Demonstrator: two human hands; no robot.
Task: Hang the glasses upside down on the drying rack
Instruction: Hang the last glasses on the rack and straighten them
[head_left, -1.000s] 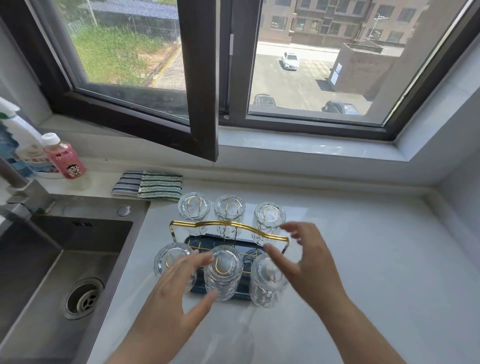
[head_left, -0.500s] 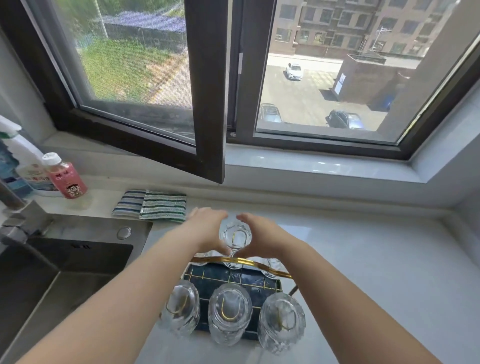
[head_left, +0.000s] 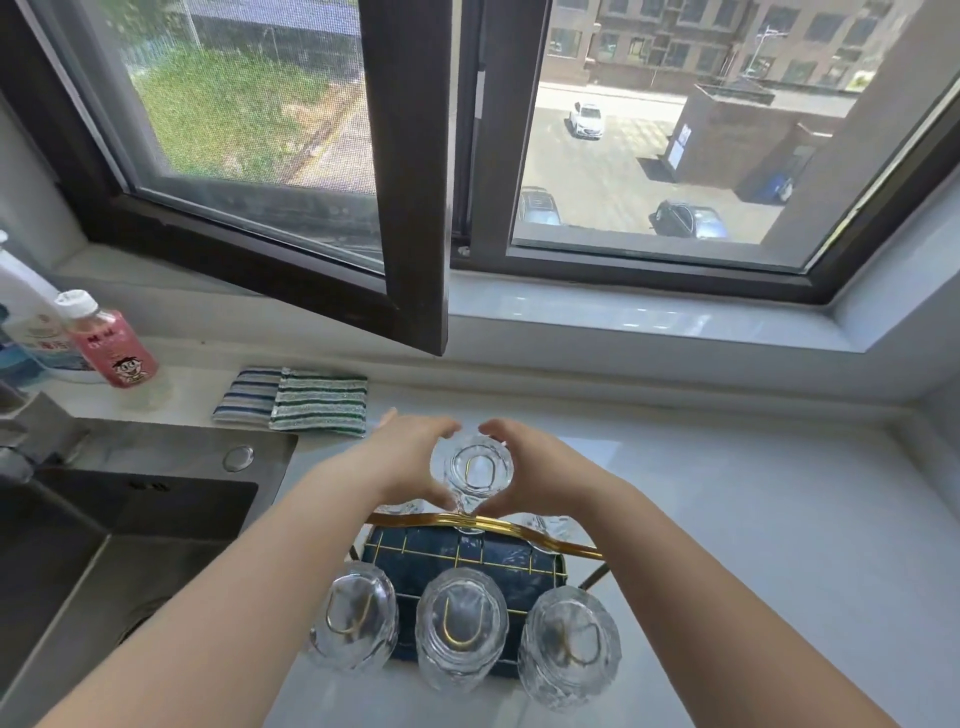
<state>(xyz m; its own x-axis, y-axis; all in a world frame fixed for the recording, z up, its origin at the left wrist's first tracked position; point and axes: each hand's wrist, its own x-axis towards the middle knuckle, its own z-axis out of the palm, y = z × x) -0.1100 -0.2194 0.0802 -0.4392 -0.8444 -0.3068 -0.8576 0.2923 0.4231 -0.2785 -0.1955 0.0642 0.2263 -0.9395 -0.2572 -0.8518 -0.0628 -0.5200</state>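
A drying rack with a gold handle (head_left: 488, 524) and a dark blue tray (head_left: 467, 553) stands on the white counter. Three clear glasses hang upside down on its near pegs: left (head_left: 356, 621), middle (head_left: 461, 634), right (head_left: 571, 644). In the far row the middle glass (head_left: 475, 470) is upside down on its peg, with my left hand (head_left: 402, 462) and my right hand (head_left: 535, 467) cupped around it from both sides. Two other far-row glasses are mostly hidden under my hands; the right one (head_left: 543, 527) partly shows.
A steel sink (head_left: 119, 525) lies to the left. Striped cloths (head_left: 296, 397) lie behind the rack. A pink bottle (head_left: 111, 343) and a white spray bottle (head_left: 26, 317) stand at far left. An open window frame (head_left: 410, 208) juts over the counter. White countertop (head_left: 753, 545) extends right.
My hands left the near row, reached over the rack and closed around the far middle glass. In the last half second they hardly moved. The view tilted down toward the rack.
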